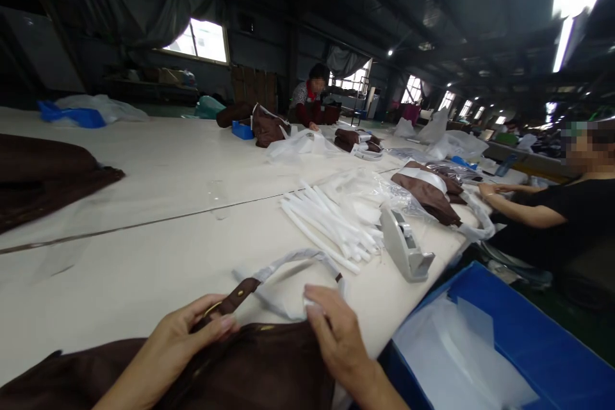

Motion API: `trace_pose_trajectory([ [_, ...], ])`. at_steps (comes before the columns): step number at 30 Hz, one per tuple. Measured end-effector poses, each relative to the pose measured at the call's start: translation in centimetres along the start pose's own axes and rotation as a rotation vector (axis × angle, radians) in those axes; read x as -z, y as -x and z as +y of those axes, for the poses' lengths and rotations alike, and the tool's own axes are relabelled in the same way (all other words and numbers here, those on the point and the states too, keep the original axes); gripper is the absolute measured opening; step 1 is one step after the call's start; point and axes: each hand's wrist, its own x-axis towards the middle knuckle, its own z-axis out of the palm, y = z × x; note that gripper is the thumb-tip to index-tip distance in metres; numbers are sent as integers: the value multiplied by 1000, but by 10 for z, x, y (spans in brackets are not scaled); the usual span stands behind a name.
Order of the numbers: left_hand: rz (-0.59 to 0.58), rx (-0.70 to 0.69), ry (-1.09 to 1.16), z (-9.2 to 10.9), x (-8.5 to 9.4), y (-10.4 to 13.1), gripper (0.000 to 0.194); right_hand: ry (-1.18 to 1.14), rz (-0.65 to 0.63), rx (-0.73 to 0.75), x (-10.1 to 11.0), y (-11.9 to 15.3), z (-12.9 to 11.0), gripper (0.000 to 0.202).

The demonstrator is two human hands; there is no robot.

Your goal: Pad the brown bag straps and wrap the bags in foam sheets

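A dark brown handbag (259, 365) lies at the table's near edge, its top zip facing up. Its handle (298, 255) arches away from me, covered in pale wrapping, with brown ends showing. My left hand (192, 333) is closed around the brown handle tab (240, 295) beside a gold-coloured ring. At the bag's right upper corner, my right hand (336, 330) is closed, with a small white piece (307, 300) between thumb and fingers. I cannot tell whether that piece belongs to the handle wrapping. Just beyond the handle lies a pile of white foam-like tubes (331, 221).
A grey tape dispenser (406, 246) stands right of the tubes. Below the table's right edge is a blue box (528, 346) holding white sheets. More brown bags (427, 195) and clear plastic (365, 189) lie farther back. Two people work at the table, one right (571, 205), one far side (307, 99).
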Motion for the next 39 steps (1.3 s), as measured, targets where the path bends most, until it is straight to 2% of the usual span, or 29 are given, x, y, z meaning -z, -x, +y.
trace_pose_trajectory([
  [2, -1, 24, 62, -1, -2, 3, 48, 116, 188, -43, 34, -26, 28, 29],
  [4, -31, 46, 101, -2, -3, 3, 43, 295, 289, -56, 66, -53, 63, 31],
  [6, -43, 50, 120, -4, -3, 1, 39, 414, 278, -73, 91, -78, 96, 34],
  [9, -51, 56, 89, -8, 2, -5, 40, 451, 220, -98, 110, -106, 133, 40],
  [12, -43, 48, 30, -15, 8, -10, 41, 444, 154, -112, 117, -123, 152, 41],
  [15, -61, 52, 19, -21, 12, -13, 38, 415, 111, -114, 123, -135, 159, 26],
  [17, -73, 67, 29, -23, 13, -13, 38, 394, 118, -124, 127, -141, 158, 22],
  [19, -76, 86, 49, -21, 12, -11, 38, 378, 157, -140, 130, -145, 154, 26],
  [23, -83, 119, 129, -12, 7, -4, 35, 340, 313, -166, 139, -147, 139, 26],
  [28, -105, 71, 126, 2, 3, 3, 35, 212, 553, -190, 149, -135, 105, 23],
  [31, -160, 19, 138, 7, 3, 8, 33, -42, 601, -286, 143, -113, 77, 24],
  [33, -177, 3, 210, 8, 3, 11, 32, -341, 561, -462, 131, -93, 57, 29],
  [35, -175, -2, 276, 7, 2, 12, 32, -575, 449, -672, 111, -71, 38, 38],
  [37, -174, -10, 311, 5, 1, 12, 33, -691, 320, -804, 88, -47, 22, 49],
  [39, -176, -22, 328, 3, 0, 13, 34, -769, 193, -861, 61, -25, 9, 60],
])
